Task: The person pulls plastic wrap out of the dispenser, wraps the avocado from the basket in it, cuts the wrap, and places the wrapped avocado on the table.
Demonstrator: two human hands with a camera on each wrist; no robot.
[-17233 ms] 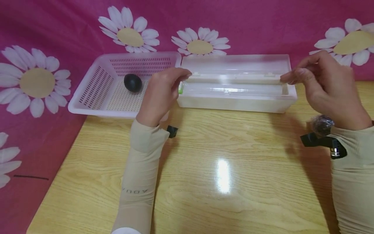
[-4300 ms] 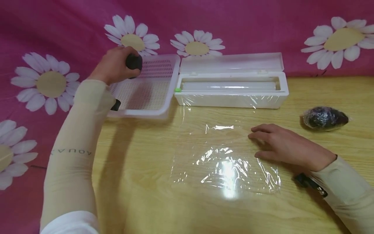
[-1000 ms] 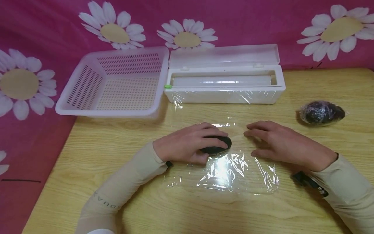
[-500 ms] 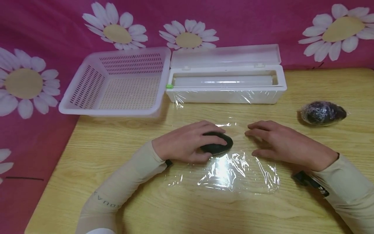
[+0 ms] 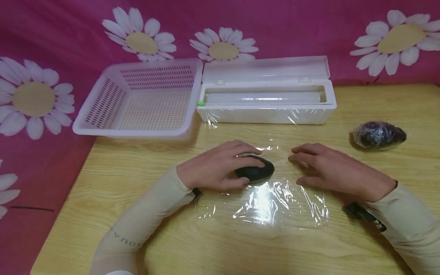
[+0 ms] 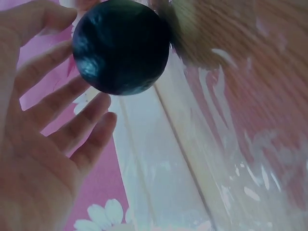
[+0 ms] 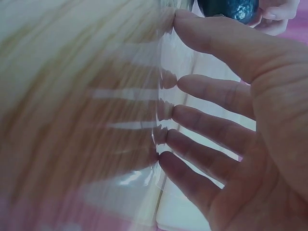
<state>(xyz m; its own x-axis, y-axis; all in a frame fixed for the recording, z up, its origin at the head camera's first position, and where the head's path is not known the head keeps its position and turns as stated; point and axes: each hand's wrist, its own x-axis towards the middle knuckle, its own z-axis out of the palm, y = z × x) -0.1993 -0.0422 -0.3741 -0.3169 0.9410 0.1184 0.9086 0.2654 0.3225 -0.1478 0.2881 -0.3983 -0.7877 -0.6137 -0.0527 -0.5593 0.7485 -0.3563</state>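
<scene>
In the head view a dark avocado (image 5: 256, 170) lies on a sheet of cling film (image 5: 285, 206) drawn out over the table. My left hand (image 5: 220, 166) holds it, fingers over the top and far side, thumb at the near side. The left wrist view shows the avocado (image 6: 122, 48) end-on beside the fingertips. To the right, my right hand (image 5: 326, 168) rests its spread fingertips on the film, holding nothing; its fingers (image 7: 207, 125) touch down in a row in the right wrist view. The film runs from a white dispenser box (image 5: 264, 116) with its lid raised and a roll inside.
A white perforated basket (image 5: 137, 131) stands left of the dispenser. A film-wrapped avocado (image 5: 379, 135) lies at the right, beyond my right hand. A pink flowered cloth (image 5: 292, 30) hangs behind the wooden table (image 5: 120, 160).
Over the earlier frames, film came out of the box and the left hand carried the avocado from the basket onto it. In the last second the left fingers shift back slightly; the right hand stays.
</scene>
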